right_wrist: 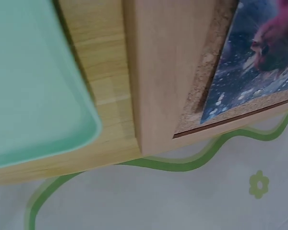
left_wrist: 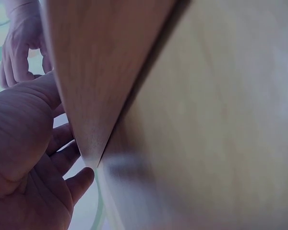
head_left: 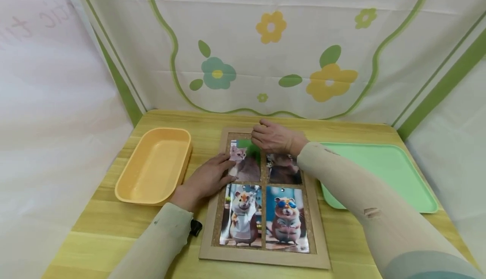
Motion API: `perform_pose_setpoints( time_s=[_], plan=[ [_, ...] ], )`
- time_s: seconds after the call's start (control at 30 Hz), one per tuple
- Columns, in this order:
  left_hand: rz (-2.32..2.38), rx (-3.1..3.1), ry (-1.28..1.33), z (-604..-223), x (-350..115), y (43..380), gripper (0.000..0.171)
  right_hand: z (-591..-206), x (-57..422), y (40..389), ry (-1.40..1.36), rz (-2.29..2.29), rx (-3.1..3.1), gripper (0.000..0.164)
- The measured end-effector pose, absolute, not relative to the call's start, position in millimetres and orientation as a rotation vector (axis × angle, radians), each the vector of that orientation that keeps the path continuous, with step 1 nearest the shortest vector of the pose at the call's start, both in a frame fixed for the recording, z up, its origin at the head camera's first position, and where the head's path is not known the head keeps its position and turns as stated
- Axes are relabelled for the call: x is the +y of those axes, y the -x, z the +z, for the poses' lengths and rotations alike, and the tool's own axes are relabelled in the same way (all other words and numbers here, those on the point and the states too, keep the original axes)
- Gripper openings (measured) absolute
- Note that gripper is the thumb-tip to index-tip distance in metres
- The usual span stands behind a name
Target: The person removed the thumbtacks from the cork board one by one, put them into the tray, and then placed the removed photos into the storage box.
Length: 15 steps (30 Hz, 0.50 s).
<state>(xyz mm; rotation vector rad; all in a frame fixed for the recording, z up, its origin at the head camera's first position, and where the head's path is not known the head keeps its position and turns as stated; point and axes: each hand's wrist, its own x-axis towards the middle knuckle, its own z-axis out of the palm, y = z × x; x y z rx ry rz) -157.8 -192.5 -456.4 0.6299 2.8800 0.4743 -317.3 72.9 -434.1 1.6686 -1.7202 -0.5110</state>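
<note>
A wood-framed cork board [head_left: 263, 262] lies on the table with several photos on it. At its upper left is a cat photo [head_left: 248, 167]; my left hand [head_left: 205, 180] rests across the frame's left side, fingers extended onto that photo. My right hand [head_left: 275, 137] is bent over the board's top, fingertips by the cat photo's upper right corner; I cannot tell what they hold. The upper right photo [head_left: 284, 171] is partly hidden by the right hand and sleeve. Below are an apron-wearing hamster photo [head_left: 243, 218] and a hamster photo with blue sunglasses [head_left: 286, 220], each with a small pin at its top.
A yellow-orange bin [head_left: 153, 167] stands left of the board. To the right lies a light green tray [head_left: 383, 173], partly covered by the right forearm. Behind the table [head_left: 102, 237] hangs a white curtain [head_left: 243, 38] with printed flowers.
</note>
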Motion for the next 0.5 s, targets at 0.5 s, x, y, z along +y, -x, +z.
perform_pose_setpoints(
  time_s=[0.5],
  plan=[
    [0.493,2.89,-0.636,-457.0,-200.6,159.0,0.058,-432.6,116.7,313.4,-1.594,-0.467,-1.797,0.048]
  ],
)
